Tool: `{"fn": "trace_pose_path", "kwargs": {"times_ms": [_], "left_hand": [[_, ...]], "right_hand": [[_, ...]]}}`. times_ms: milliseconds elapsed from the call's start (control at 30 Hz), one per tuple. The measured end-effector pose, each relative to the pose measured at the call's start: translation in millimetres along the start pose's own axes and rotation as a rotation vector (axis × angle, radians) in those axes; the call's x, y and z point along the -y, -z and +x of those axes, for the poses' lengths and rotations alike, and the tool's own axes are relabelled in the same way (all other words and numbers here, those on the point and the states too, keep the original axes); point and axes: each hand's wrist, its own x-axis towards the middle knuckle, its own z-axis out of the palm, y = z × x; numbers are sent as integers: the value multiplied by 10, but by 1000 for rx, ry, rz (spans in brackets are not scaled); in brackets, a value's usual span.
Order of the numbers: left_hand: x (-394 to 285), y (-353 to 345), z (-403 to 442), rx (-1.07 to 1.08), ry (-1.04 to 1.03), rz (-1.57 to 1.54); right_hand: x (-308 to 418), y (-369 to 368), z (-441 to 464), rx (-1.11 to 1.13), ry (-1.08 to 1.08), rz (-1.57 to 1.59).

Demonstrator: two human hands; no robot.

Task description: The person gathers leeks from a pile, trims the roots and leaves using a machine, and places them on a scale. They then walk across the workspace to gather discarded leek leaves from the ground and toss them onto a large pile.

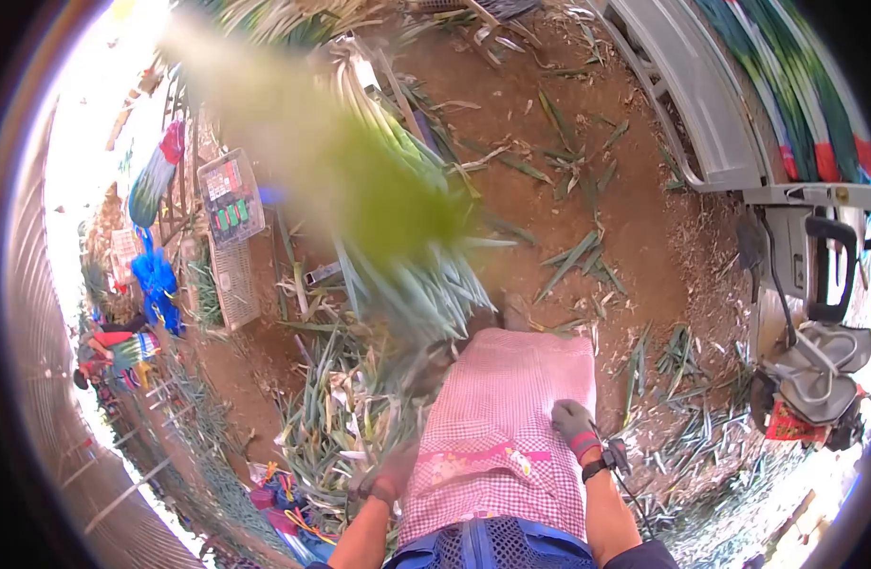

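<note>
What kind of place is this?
Probably a farm packing area for leeks or big green onions: there's a pile of long stalks, leaf scraps scattered over bare dirt, and bundles loaded on what looks like a truck.

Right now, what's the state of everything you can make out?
apron: worn, spread over the lap
right hand: gloved, over apron
left hand: blurred, grip unclear
leek stack: piled, partly hidden
loose leaves: scattered
truck bundles: side by side
blue bag: crumpled
</note>
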Motion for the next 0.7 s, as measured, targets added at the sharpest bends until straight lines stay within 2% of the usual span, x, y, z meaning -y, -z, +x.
{"fn": "trace_pose_path", "kwargs": {"times_ms": [100,167,233,267,333,433,533,600,667,700], "left_hand": [[389,51,201,15,-55,31],[638,138,378,49,-238,336],[638,180,370,44,-571,733],[581,174,398,53,-361,561],[603,193,574,-7,-92,392],[377,135,478,-6,-109,440],[452,45,513,-10,-61,393],[439,16,472,-22,-68,420],[408,-49,428,-19,-50,405],[281,-109,318,58,-190,545]], "right_hand": [[151,-251,-213,55,26,51],[140,-297,-385,57,28,110],[19,-218,-443,0,21,65],[-91,-161,-478,-28,19,43],[-426,-150,-408,-128,62,105],[-648,14,-463,-150,-17,326],[-976,-30,-500,-237,-78,250],[-1212,-124,-526,-184,-53,38],[-887,-111,-701,-125,-130,-201],[-951,-149,-719,-91,-137,-215]]}}
